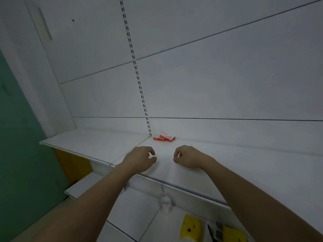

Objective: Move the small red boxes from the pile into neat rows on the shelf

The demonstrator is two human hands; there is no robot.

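Small red boxes (164, 137) lie close together at the back of the white shelf (218, 165), near the slotted upright. One box rests partly on top of another. My left hand (139, 160) hovers over the shelf's front part, fingers loosely curled, nothing in it. My right hand (187, 158) is beside it, a hand's width apart, also loosely curled and empty. Both hands are nearer to me than the boxes and do not touch them. No pile of boxes is in view.
A slotted metal upright (138, 79) runs up the white back wall. A second shelf section (90, 144) adjoins on the left. Below, a lower shelf (132, 212) carries yellow items (191, 227) and a clear round object (164, 203). A green wall (21, 145) stands left.
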